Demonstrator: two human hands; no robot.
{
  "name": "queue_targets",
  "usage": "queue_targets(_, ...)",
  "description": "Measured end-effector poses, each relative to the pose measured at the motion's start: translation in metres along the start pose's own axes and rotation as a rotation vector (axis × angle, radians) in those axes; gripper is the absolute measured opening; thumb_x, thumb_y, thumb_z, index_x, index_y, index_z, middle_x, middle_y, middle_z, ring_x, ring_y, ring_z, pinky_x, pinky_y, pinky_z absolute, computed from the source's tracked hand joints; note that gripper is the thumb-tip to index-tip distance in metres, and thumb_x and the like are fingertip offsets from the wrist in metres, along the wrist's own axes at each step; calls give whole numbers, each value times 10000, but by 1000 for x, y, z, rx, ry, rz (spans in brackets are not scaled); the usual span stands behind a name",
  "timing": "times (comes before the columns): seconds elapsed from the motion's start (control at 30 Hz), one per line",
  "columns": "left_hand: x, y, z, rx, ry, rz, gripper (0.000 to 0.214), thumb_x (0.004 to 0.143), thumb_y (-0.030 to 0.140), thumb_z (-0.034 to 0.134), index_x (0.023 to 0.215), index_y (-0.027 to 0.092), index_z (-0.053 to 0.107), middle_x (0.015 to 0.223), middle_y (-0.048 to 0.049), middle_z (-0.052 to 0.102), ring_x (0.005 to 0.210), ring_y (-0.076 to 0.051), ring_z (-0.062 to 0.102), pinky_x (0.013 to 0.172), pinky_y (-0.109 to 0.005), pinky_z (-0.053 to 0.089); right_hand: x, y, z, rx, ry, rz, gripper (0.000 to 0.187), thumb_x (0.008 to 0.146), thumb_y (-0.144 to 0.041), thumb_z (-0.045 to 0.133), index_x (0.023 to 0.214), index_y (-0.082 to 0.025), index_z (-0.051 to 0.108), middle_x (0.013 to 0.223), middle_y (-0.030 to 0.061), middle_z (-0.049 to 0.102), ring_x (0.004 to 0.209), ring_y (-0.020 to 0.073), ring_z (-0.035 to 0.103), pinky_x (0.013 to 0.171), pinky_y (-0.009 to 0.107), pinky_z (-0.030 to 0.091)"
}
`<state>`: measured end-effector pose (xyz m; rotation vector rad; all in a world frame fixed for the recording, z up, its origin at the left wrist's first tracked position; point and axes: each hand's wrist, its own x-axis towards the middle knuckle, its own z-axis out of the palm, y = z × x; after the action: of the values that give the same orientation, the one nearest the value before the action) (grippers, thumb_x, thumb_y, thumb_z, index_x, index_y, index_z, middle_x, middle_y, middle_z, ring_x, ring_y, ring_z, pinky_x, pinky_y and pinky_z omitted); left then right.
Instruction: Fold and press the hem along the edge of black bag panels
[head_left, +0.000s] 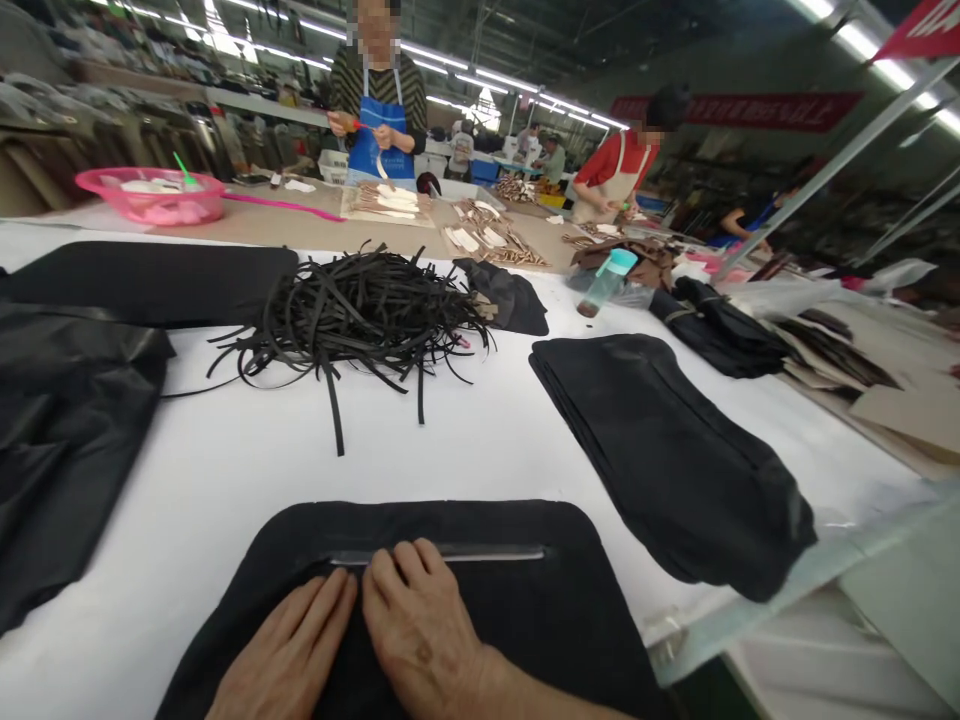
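White tabletop [247, 430]: carries every black piece; all clock readings taken from the slotted panel.
Person in blue apron [382, 110]: standing at 12 o'clock, beyond the tabletop.
Person in red top [600, 168]: at 1 o'clock, head lowered.
Black sheet [67, 430]: creased, at 10 o'clock, cut off by the view's left edge.
Slotted panel [540, 640]: black, rounded upper corners, lying flat at the near edge, directly before the wearer.
Stack of panels [675, 460]: black, several layers, at 2 o'clock, set askew.
Plain panel [157, 280]: black, flat, at 11 o'clock.
Pile of strips [375, 310]: black, tangled, at 12 o'clock, loose ends trailing toward the wearer.
Pink basin [150, 200]: at 11 o'clock, past the plain panel; green-handled item inside.
Right hand [424, 630]: fingers bent, tips over the slot; whether the grip pinches material, cannot tell.
Left hand [292, 640]: grip released, fingers straight on the slotted panel, just below the slot's left end.
Bottle [604, 285]: turquoise cap, 1 o'clock.
Slot [502, 552]: long, narrow, pale-edged, near the panel's 12 o'clock edge.
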<state>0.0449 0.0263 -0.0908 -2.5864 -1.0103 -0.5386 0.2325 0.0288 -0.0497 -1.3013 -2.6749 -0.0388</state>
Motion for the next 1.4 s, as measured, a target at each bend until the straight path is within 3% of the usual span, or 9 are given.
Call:
queue_targets(0.1,-7,-7,6,48,-27,29,662,662,38,391,1309,177,376,1116,-59,640,997,-209,582,859,-299,448,4,1,-5,26,-11,-12,155,830,-124,489,968,-105,558,874,53,526,761,194,440,708,346,421)
queue_targets(0.23,-14,-17,2,57,-84,19,588,650,24,393,1210,187,465,1122,-68,629,1014,-223,568,879,-331,430,-1,6,-12,52,49,-31,139,833,-149,499,951,-109,561,884,58,527,759,195,439,668,338,407)
queue_targets(0.57,-5,-20,-26,31,-71,-171,364,777,135,424,1117,122,553,1103,-123,596,977,-243,563,870,-335,439,-42,29,-15,84,57,115,284,811,-132,543,1096,-129,542,992,79,594,874,203,504,795,337,418)
queue_targets(0.67,7,-14,-30,1,-15,-118,426,750,58,370,1131,133,547,1108,-94,609,1012,-216,557,900,-307,422,-38,26,-14,69,78,118,350,823,-130,529,1171,-130,500,1068,85,589,936,205,503,846,341,413)
queue_targets(0.8,25,-3,-26,3,2,57,541,665,-2,351,1132,192,544,1097,-27,639,1016,-178,562,883,-267,439,-25,20,-14,83,-26,57,481,790,-221,584,1231,-89,442,1145,116,557,1010,228,470,908,365,404)
queue_targets(0.93,12,-6,-8,44,-1,49,550,637,13,384,1144,165,533,1093,-63,640,992,-203,578,855,-279,460,-30,31,-17,83,-159,40,727,574,-238,715,1207,-7,440,1160,161,521,1004,266,459,918,363,414)
queue_targets(1.13,-23,-25,4,60,-122,-40,582,646,23,394,1187,195,520,1172,-63,602,1034,-225,564,866,-306,472,-66,63,-21,-34,-64,195,456,719,-43,565,1168,-76,494,1077,136,573,982,239,508,840,338,471)
queue_targets(1.27,-8,-29,-15,62,-109,-114,426,692,36,388,1030,167,611,1034,-81,642,928,-232,591,804,-334,500,-78,76,-25,-40,26,282,367,741,40,485,1059,-126,564,1030,108,590,954,233,526,820,355,483)
queue_targets(1.4,20,-28,-36,-89,-112,-218,335,800,66,373,1018,175,602,1013,-63,631,935,-203,573,837,-321,490,-62,72,-34,79,121,274,260,826,-5,410,916,-167,592,994,86,581,915,217,531,788,360,476)
